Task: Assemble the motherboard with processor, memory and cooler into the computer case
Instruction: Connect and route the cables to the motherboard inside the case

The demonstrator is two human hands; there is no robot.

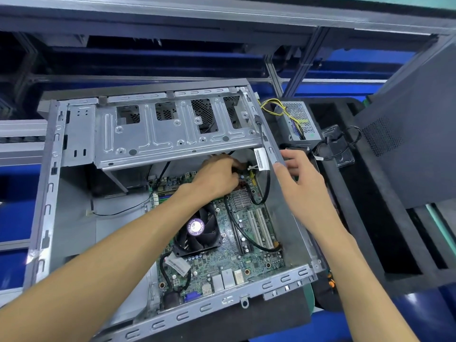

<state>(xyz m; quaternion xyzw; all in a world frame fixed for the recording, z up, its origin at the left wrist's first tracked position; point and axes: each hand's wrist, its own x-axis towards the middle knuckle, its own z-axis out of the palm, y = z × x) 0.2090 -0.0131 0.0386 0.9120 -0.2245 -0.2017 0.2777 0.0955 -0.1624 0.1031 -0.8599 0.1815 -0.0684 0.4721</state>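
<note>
The case (49,193) lies open on its side in front of me, bare grey sheet steel with stamped slots along its flanges. The board (229,245) sits flat on the case floor, toward the right wall: green, densely populated, with a small finned silver heatsink (241,199), two pale expansion slots (261,228) and metal port housings (227,278) along the near edge. The cooler (197,230) is mounted on the board left of centre, a black square-framed fan with curved blades and a round purple hub label. Black round cables (246,236) cross the board; one carries a white barcode tag (261,159).

The drive cage (172,134) spans the far half of the case, pressed steel with raised ribs, round dimples and four rectangular cut-outs showing perforated mesh behind.

My left hand (219,177) is down at the far edge of the board, under the cage lip, fingers curled around something small there (I cannot make out what they hold). My right hand (297,174) rests on the right case wall, fingers straight and loose, thumb along the rim, gripping nothing.

Outside the case to the right, the power supply (299,119) stands in a black foam tray (370,218), a perforated silver box trailing yellow and black wires (274,107). A dark perforated panel (404,144) leans beyond it.
</note>
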